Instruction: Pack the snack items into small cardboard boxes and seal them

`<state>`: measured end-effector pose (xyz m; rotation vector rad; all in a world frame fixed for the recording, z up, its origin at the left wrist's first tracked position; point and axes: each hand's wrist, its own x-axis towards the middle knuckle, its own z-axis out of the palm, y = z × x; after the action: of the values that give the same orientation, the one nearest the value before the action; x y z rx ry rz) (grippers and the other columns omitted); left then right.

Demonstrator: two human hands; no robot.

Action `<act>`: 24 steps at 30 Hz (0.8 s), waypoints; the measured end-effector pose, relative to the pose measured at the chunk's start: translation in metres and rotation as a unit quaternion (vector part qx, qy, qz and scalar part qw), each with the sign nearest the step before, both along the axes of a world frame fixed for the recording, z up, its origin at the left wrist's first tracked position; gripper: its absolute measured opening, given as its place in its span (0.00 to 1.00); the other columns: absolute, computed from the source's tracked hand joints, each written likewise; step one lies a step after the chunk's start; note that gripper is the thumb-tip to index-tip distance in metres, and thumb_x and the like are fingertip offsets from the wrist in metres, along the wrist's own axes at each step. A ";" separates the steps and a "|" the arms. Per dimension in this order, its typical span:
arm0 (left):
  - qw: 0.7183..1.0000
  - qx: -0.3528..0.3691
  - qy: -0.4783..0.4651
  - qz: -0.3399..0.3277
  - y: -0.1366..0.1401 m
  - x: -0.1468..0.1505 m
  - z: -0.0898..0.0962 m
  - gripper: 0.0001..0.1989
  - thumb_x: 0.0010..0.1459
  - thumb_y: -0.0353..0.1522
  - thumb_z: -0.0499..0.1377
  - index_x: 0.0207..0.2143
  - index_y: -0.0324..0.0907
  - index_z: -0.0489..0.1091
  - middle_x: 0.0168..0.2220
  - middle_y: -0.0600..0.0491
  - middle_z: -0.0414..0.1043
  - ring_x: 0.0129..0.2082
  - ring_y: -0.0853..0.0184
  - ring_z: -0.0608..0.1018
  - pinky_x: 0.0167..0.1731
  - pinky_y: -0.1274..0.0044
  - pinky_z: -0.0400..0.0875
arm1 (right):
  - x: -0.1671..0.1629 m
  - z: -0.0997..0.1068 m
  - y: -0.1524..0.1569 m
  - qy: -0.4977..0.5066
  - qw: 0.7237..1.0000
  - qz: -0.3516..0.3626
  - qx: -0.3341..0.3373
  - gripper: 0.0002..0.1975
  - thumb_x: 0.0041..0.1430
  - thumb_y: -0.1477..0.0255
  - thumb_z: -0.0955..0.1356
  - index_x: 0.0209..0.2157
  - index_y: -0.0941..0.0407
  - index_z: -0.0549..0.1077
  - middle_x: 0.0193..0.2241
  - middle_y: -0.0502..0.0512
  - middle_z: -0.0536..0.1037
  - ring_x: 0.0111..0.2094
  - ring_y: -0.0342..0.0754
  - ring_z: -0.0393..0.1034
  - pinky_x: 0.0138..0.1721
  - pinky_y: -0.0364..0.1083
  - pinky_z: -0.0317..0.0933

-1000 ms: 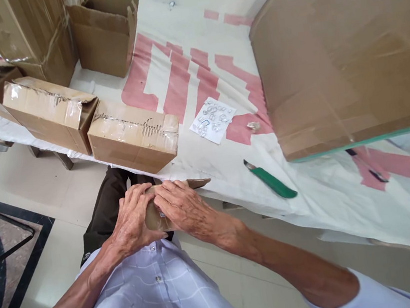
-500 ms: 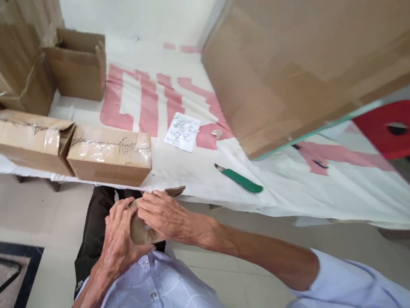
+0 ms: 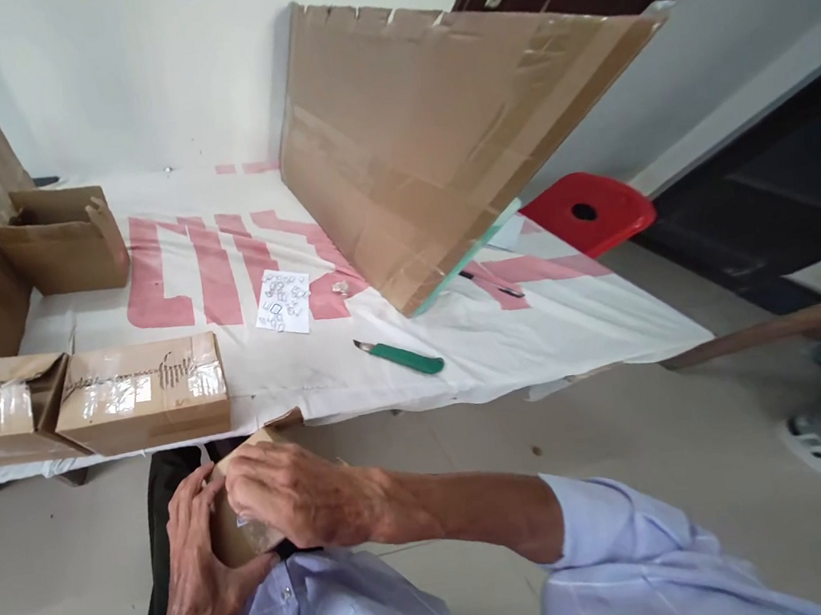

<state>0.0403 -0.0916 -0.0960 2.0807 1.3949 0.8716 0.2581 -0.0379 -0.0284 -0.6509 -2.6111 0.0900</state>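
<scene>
A small brown cardboard box (image 3: 232, 533) rests on my lap, below the table's front edge. My left hand (image 3: 199, 537) grips its left side, fingers along the far edge and thumb along the near edge. Curled over the top of the box is my right hand (image 3: 283, 491), its fingers closed and their tips hidden. Under that palm a patch of clear, shiny film or tape (image 3: 259, 536) shows. One cardboard flap (image 3: 285, 422) sticks out at the far end of the box. On the table beyond lies a green-handled knife (image 3: 406, 356), its blade pointing left.
Taped cardboard boxes (image 3: 141, 393) line the table's front left, with an open carton (image 3: 70, 251) behind. A paper with handwriting (image 3: 284, 302) lies mid-table on the white cloth (image 3: 330, 389). A large cardboard panel (image 3: 426, 144) leans at the back; a red stool (image 3: 595, 213) stands right.
The view has swung right and up, so the table things appear further left. My right hand, earlier laid across the box with fingers extended, is now curled; my left hand still holds the box.
</scene>
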 end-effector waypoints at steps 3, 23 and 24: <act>1.000 -0.010 -0.007 -0.005 0.002 -0.008 -0.004 0.39 0.51 0.35 0.74 0.64 0.49 0.67 0.69 0.40 0.66 0.69 0.41 0.71 0.64 0.44 0.72 | 0.039 0.014 0.031 0.143 0.982 -0.107 -0.052 0.11 0.77 0.76 0.60 0.38 0.53 0.67 0.37 0.54 0.75 0.41 0.48 0.70 0.46 0.46 0.66; 0.997 -0.050 -0.046 0.047 0.003 -0.022 -0.001 0.36 0.55 0.41 0.71 0.66 0.52 0.68 0.71 0.42 0.65 0.72 0.40 0.69 0.65 0.46 0.72 | 0.181 -0.063 0.223 0.016 0.885 -0.393 -0.250 0.06 0.66 0.76 0.62 0.34 0.54 0.68 0.35 0.56 0.78 0.35 0.48 0.65 0.38 0.46 0.54; 0.997 -0.051 -0.045 0.047 0.003 -0.023 -0.002 0.37 0.55 0.41 0.71 0.66 0.52 0.68 0.71 0.41 0.65 0.72 0.39 0.69 0.65 0.46 0.72 | 0.179 -0.065 0.225 0.006 0.886 -0.393 -0.246 0.07 0.66 0.77 0.62 0.35 0.54 0.68 0.36 0.57 0.78 0.36 0.48 0.65 0.38 0.46 0.54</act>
<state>0.0177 -0.0882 -0.0980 1.8905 1.4670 0.9017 0.4373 0.1871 -0.0938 -1.8169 -2.1044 0.5027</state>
